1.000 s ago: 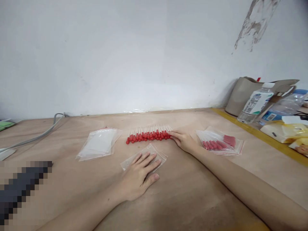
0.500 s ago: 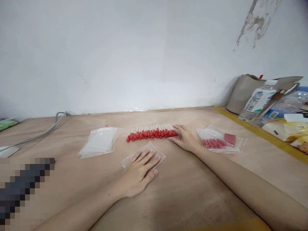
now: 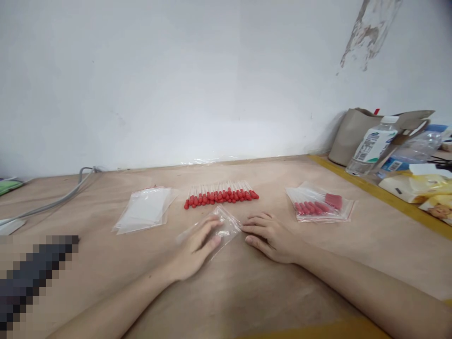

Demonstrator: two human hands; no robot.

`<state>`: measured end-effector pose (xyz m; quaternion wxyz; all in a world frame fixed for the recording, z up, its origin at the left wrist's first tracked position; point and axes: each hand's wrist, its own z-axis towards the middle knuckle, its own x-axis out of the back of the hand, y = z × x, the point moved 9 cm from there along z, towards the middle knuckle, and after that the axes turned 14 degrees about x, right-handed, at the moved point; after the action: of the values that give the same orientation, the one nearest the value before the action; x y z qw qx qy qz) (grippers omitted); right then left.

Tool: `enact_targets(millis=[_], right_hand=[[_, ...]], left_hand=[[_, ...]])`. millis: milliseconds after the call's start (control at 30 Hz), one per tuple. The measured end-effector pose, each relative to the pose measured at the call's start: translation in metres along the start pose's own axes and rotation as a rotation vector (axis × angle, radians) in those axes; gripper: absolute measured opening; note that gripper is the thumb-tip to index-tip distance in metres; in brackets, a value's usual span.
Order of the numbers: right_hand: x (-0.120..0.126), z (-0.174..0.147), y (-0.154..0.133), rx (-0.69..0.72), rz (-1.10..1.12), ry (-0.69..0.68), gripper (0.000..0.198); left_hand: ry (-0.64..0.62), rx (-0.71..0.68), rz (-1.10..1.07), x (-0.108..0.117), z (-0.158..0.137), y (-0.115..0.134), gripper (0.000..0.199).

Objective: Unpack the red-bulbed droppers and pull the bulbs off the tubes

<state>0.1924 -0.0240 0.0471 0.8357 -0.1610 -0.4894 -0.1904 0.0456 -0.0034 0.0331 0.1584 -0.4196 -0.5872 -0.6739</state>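
Note:
A clear zip bag (image 3: 229,226) lies flat in front of me on the brown table. My left hand (image 3: 197,247) rests over its left part, fingers apart and thumb stretched out, hiding some of the bag. My right hand (image 3: 270,235) is down at the bag's right corner, fingers extended and holding nothing; whether the fingertips touch the corner I cannot tell. Just behind the bag runs a row of thin pale sticks with red bulb-shaped ends (image 3: 222,195). Farther right, filled clear bags (image 3: 319,205) contain similar red-ended pieces. On the left lies a stack of clear zip bags (image 3: 144,207).
A plastic bottle (image 3: 372,146), a grey-beige bag (image 3: 348,134) and a yellow-and-white packet (image 3: 406,183) stand or lie at the right, past yellow tape (image 3: 348,179). A grey cable (image 3: 67,195) crosses the left side. The white wall (image 3: 212,84) bounds the table's back.
My right hand has come back from the right end of the red-ended row to the zip bag's right corner. My left hand's fingers have drawn back and lifted slightly, tilting the hand on the bag.

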Motion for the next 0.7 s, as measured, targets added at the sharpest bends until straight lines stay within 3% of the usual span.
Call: enact_targets(millis=[100,167,267,367,433,533,700], right_hand=[[0.018,-0.011,0.025,-0.112,-0.128,0.030,0.026],[0.038,-0.027,0.054,-0.305,-0.327,0.042,0.026],[0.065,-0.065,0.096,-0.698,-0.596,-0.010,0.036],[0.064,-0.095,0.121,-0.964,-0.551,-0.147,0.057],[0.056,-0.103,0.127,-1.014,-0.492,-0.228,0.054],[0.050,-0.099,0.126,-0.953,-0.510,-0.296,0.031],[0.058,-0.091,0.121,-0.911,-0.587,-0.259,0.023]], left_hand=[[0.085,0.120,-0.282,0.018,0.012,-0.020,0.032],[0.078,0.217,-0.307,0.022,0.017,-0.032,0.032],[0.161,0.248,-0.130,0.034,0.017,-0.034,0.037],[0.320,0.227,0.071,0.048,0.015,-0.032,0.040],[0.331,0.272,0.146,0.049,0.017,-0.039,0.041],[0.280,0.304,0.242,0.044,0.020,-0.045,0.033],[0.141,0.156,0.152,0.037,0.020,-0.031,0.022]])
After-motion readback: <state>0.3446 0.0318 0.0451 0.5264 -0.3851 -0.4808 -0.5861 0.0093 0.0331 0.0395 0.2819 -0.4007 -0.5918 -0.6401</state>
